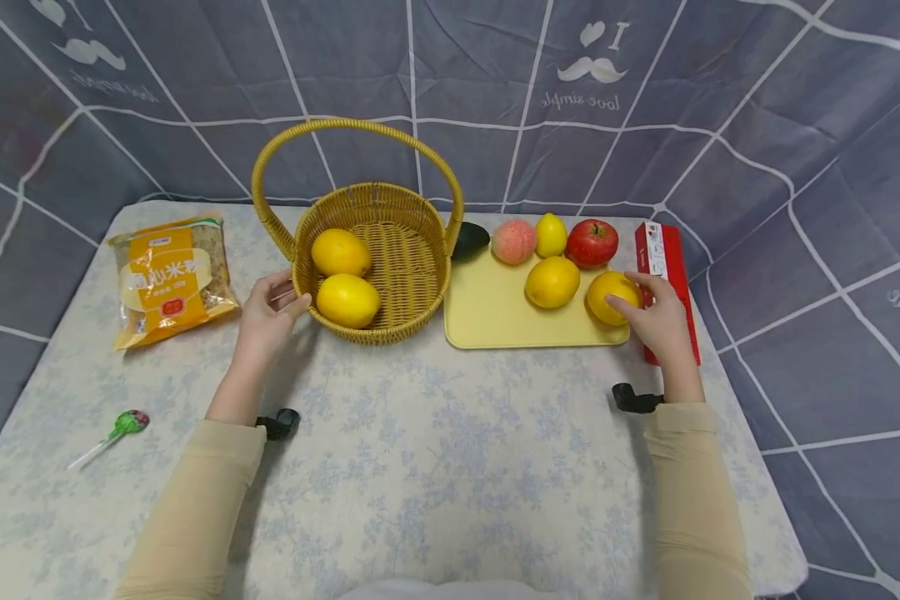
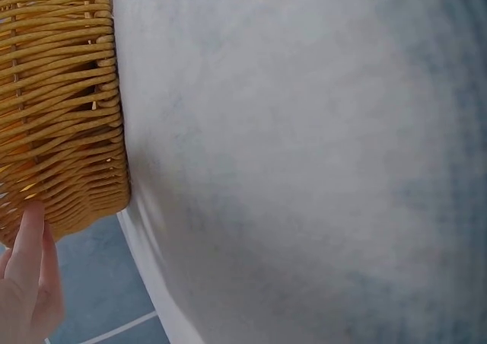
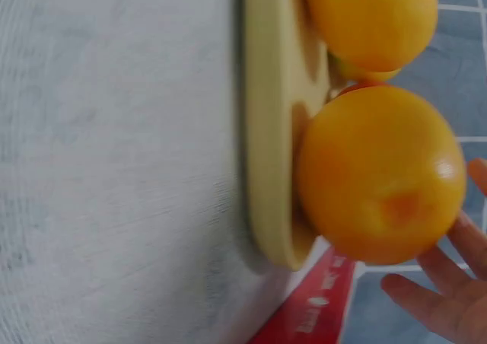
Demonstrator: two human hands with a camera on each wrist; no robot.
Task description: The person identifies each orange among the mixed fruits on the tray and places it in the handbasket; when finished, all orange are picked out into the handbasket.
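Note:
A yellow wicker basket (image 1: 375, 333) with a tall handle stands at the back, holding two yellow lemon-like fruits (image 1: 348, 301). My left hand (image 1: 266, 312) holds the basket's left side, thumb at the rim and fingers against the outer wall. In the left wrist view, fingertips meet the woven wall (image 2: 61, 146). My right hand (image 1: 656, 312) grips an orange (image 1: 613, 298) at the right end of a pale yellow tray (image 1: 495, 321), thumb over its top. In the right wrist view, fingers (image 3: 453, 272) curve behind the orange; the thumb cannot be made out.
Another yellow-orange fruit (image 1: 552, 282), a peach (image 1: 514, 242), a small lemon (image 1: 551, 235) and a red apple (image 1: 592, 243) are on the tray. An avocado (image 1: 470, 240) is partly behind the basket. A red box (image 1: 678, 275) lies right; a grain bag (image 1: 172, 279) and lollipop (image 1: 127, 423) lie left.

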